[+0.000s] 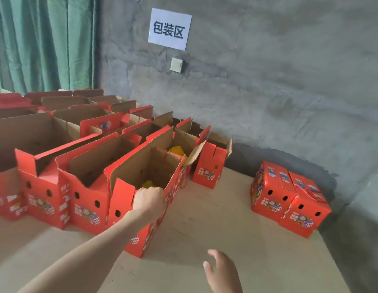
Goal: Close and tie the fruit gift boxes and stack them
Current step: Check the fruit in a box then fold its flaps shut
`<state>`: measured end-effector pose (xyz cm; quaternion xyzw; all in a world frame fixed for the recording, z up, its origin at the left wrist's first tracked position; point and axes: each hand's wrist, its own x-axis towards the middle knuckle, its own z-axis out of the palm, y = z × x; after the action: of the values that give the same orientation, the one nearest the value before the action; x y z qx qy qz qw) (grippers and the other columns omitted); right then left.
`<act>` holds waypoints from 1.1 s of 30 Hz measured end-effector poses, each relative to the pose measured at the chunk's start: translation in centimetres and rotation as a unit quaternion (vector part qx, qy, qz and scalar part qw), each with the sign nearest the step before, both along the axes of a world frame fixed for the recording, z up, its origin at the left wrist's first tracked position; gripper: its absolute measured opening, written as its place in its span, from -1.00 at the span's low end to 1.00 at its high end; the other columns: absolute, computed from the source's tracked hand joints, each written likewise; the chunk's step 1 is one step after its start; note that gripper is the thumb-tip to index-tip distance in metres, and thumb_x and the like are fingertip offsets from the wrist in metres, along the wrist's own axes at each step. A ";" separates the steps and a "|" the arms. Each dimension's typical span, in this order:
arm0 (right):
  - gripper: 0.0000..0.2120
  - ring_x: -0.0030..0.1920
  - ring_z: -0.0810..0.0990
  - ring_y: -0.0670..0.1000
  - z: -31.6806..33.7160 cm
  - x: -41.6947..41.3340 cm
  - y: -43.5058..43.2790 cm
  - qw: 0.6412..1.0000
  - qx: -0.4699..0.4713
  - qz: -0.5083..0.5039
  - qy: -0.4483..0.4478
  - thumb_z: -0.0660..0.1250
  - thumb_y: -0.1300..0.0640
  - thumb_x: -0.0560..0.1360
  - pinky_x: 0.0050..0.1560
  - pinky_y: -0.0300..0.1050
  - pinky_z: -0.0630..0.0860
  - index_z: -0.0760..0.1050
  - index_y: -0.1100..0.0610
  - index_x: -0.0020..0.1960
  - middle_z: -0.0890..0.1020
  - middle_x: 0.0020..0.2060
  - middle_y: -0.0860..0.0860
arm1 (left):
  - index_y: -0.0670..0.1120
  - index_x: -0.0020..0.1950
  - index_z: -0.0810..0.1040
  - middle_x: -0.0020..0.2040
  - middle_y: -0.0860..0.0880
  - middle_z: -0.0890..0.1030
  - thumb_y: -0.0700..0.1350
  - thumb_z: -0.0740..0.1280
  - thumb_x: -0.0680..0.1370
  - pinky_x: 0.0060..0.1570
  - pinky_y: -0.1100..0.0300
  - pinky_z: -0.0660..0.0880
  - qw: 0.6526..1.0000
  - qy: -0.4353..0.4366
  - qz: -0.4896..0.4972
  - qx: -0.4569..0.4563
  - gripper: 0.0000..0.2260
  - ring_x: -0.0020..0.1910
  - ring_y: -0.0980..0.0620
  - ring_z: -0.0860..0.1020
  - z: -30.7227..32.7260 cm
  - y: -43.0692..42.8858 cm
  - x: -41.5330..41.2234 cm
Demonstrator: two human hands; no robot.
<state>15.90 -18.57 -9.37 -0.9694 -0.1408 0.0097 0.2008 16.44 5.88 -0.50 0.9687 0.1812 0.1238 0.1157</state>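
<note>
left hand (149, 200) grips open box (141, 210) rim; right hand (223, 271) relaxed above bare table (215, 218).

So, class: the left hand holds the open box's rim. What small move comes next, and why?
Probably slide the open box toward the right hand: the left hand grips its rim, its flaps stand open, and the right hand hovers free to fold them.

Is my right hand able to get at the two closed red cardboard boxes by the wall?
Likely yes: the right hand is open and empty, and only tan tabletop lies between it and the closed red cardboard boxes.
</note>
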 end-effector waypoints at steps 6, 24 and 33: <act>-0.64 0.24 0.52 -0.05 4.7 -0.2 2.8 0.990 0.130 -0.044 0.025 0.28 0.05 0.57 0.07 -0.43 0.31 0.47 0.14 0.33 0.56 0.25 0.02 | -0.05 0.01 0.59 -0.01 -0.02 0.63 -0.12 0.19 0.56 -0.14 0.20 0.39 0.996 0.043 -0.075 0.003 -0.81 -0.01 -0.07 0.59 0.4 -3.5 -2.1; -0.85 -0.40 0.65 0.07 12.9 -5.5 -8.2 0.948 0.158 -0.076 0.266 0.34 0.14 0.46 -0.42 -0.12 0.57 0.53 0.24 -0.13 0.65 -0.36 0.11 | -0.05 0.32 0.47 0.28 -0.04 0.51 -0.27 0.12 0.58 0.19 0.10 0.42 0.871 0.094 -0.458 0.152 -0.65 0.22 -0.05 0.49 6.7 -11.4 -5.8; -0.87 -0.48 0.62 0.05 10.9 -5.2 -10.9 0.979 0.003 -0.076 0.189 0.17 0.27 0.57 -0.56 -0.23 0.42 0.39 0.23 -0.15 0.65 -0.33 0.20 | -0.01 0.05 0.67 0.05 0.07 0.63 -0.23 0.29 0.53 0.07 0.33 0.46 0.913 0.221 -0.306 0.156 -0.78 0.03 0.11 0.57 3.7 -0.3 -2.1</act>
<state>10.71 -29.47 1.50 -0.9574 -0.0263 0.1769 0.2267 14.32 5.55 3.21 0.9851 -0.1246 -0.1082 -0.0478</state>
